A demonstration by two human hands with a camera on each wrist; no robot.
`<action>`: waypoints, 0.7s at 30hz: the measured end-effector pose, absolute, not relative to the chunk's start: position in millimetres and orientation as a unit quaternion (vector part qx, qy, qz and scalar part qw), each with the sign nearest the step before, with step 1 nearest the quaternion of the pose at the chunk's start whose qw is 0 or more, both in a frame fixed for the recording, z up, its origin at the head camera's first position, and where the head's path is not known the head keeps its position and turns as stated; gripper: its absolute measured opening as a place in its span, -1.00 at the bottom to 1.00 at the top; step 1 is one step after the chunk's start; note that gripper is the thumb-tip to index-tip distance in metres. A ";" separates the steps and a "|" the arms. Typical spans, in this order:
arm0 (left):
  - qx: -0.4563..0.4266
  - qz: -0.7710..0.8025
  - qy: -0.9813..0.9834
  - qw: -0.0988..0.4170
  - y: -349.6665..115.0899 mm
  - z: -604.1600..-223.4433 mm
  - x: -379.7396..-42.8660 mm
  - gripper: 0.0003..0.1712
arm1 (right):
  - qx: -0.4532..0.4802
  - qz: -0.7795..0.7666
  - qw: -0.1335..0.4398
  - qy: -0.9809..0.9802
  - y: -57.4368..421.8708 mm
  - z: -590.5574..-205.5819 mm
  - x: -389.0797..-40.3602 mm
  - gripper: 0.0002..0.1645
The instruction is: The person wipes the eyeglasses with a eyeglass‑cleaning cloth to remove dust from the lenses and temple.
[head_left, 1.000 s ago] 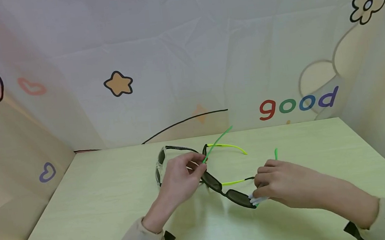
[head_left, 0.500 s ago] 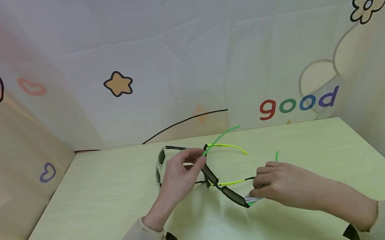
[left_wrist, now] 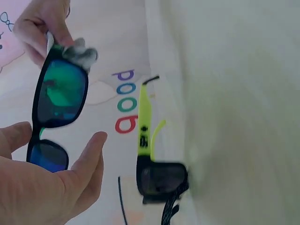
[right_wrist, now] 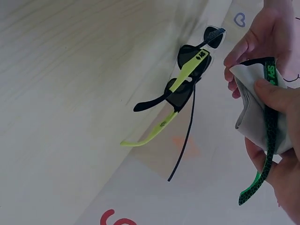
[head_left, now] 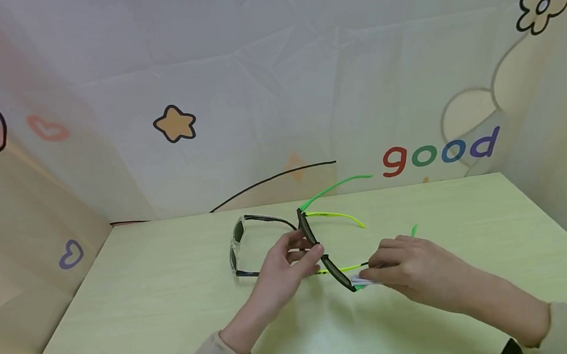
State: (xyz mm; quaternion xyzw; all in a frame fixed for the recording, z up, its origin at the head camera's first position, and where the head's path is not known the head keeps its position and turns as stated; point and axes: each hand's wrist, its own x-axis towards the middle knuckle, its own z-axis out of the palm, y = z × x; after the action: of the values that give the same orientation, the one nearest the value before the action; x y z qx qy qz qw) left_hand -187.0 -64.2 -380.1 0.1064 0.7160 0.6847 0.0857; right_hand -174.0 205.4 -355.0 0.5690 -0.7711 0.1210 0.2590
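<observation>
Black-framed sunglasses (head_left: 336, 273) with green temples are held above the table between both hands. My left hand (head_left: 288, 272) grips them near the bridge, thumb on the near side. In the left wrist view their lenses (left_wrist: 64, 93) reflect green and blue. My right hand (head_left: 418, 269) pinches a pale grey cloth (right_wrist: 251, 101) folded round the hinge end of one temple (right_wrist: 270, 126), which has a green and black pattern. The cloth also covers the corner of the lens beside it. The other green temple (head_left: 335, 185) points away from my left hand.
Behind the held pair, sunglasses with yellow temples (right_wrist: 190, 70) lie unfolded on the table (head_left: 137, 305). Left of them stands a pale-framed pair (head_left: 233, 244) with black temples, partly hidden by my left hand. A printed curtain (head_left: 234, 90) hangs at the table's back edge.
My left hand has shifted from the far hinge to the bridge. The sunglasses have turned, their far temple swinging right. My right hand has moved slightly left with the cloth.
</observation>
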 end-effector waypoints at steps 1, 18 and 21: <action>0.105 0.702 0.698 0.096 -62.6 -380.5 -186.1 -0.30 | 0.566 0.124 0.263 -0.771 204.6 -355.8 -173.6 -0.83; 0.078 0.801 0.582 0.115 -55.5 -376.8 -182.6 -0.43 | 0.533 0.216 0.230 -0.785 197.8 -369.6 -163.9 -0.47; 0.072 0.810 0.569 0.124 -55.3 -377.0 -183.8 -0.42 | 0.533 0.239 0.213 -0.783 197.2 -370.7 -162.6 -0.63</action>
State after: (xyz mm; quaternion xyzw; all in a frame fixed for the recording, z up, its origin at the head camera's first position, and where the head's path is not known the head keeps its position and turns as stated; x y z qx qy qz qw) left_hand -183.8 -55.3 -377.0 0.0722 0.5690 0.8097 0.1237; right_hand -162.6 197.2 -370.7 0.5331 -0.7830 0.2389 0.2134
